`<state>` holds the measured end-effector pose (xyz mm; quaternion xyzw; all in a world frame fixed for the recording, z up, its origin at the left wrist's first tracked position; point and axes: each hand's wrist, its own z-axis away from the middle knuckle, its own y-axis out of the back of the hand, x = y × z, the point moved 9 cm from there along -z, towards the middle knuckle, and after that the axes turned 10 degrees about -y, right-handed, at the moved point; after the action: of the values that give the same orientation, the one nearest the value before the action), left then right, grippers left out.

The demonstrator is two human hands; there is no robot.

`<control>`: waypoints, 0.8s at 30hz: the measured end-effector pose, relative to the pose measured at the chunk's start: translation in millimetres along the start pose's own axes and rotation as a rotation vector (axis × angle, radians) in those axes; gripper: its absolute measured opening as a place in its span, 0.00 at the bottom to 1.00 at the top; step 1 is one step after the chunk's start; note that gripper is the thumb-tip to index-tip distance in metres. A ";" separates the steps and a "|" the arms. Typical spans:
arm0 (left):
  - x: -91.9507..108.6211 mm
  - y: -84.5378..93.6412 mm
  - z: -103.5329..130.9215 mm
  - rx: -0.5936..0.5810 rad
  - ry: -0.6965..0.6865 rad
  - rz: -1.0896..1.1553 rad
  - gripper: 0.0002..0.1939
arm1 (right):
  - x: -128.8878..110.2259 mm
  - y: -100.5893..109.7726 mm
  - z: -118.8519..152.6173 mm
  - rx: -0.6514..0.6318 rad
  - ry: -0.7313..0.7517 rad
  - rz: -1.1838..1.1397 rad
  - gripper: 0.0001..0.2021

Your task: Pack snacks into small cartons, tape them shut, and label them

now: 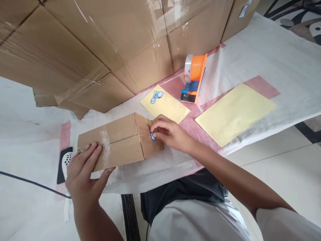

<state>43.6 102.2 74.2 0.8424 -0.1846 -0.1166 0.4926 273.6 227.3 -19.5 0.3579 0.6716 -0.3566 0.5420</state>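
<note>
A small closed cardboard box point(122, 139) lies on the covered table, with a strip of clear tape across its top seam. My left hand point(86, 167) grips the box's left end, fingers over the top and thumb along the near side. At the opposite end, my right hand point(168, 132) pinches a small blue-edged sticker point(152, 136) against the box's end face. Part of the sticker is hidden under the fingers. Just beyond that hand lies a yellow sheet point(168, 105) bearing a few similar stickers.
Large taped cardboard boxes point(140, 43) stand along the back. An orange tape dispenser point(197, 75) sits before them, with a second yellow sheet point(235, 113) to its right. A black-and-white device point(65, 164) with a black cable point(32, 184) is at left.
</note>
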 end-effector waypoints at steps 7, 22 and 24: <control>0.9 0.6 -1.7 0.010 0.007 0.006 0.37 | -3.5 2.7 3.0 0.040 0.067 0.041 0.07; -2.8 -0.7 -0.5 -0.051 0.045 0.016 0.37 | -1.5 5.0 5.6 0.107 0.088 0.019 0.07; -2.4 -0.3 -1.8 -0.042 0.050 0.027 0.37 | -0.7 3.4 5.0 0.087 0.072 0.028 0.07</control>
<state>42.2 104.8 74.8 0.8318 -0.1814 -0.0928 0.5163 278.9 224.6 -19.9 0.4030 0.6693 -0.3647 0.5065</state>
